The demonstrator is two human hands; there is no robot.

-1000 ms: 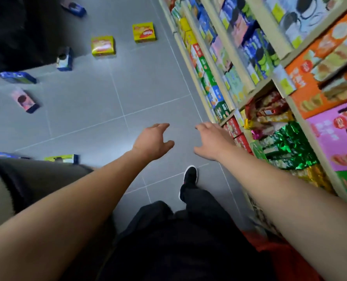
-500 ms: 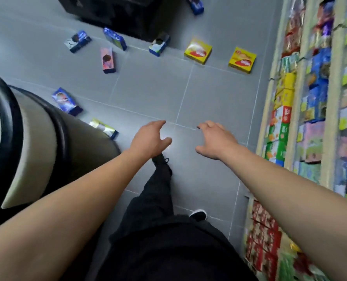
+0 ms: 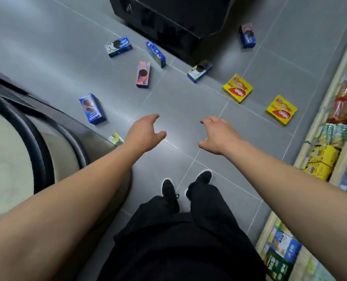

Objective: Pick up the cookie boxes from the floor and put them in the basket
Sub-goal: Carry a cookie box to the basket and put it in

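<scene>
Several cookie boxes lie scattered on the grey tiled floor. Two yellow boxes sit at the right, one (image 3: 237, 88) nearer the middle and one (image 3: 281, 110) closer to the shelves. A blue box (image 3: 92, 108) stands left of my hands, and a pink box (image 3: 143, 74) lies beyond it. More blue boxes (image 3: 118, 46) lie farther off, and a green box (image 3: 115, 138) is half hidden by my left wrist. My left hand (image 3: 144, 132) and my right hand (image 3: 217, 134) are stretched out above the floor with relaxed fingers, holding nothing. No basket is visible.
A large round beige container with a black rim (image 3: 37, 138) fills the left side. A dark cabinet (image 3: 174, 19) stands at the top. Stocked store shelves (image 3: 330, 128) run along the right edge. My feet (image 3: 186, 185) stand on the tiles below my hands.
My view has swung from the shelves toward the open floor, bringing the scattered boxes nearer the middle. Both hands stay outstretched and empty, now a little farther apart.
</scene>
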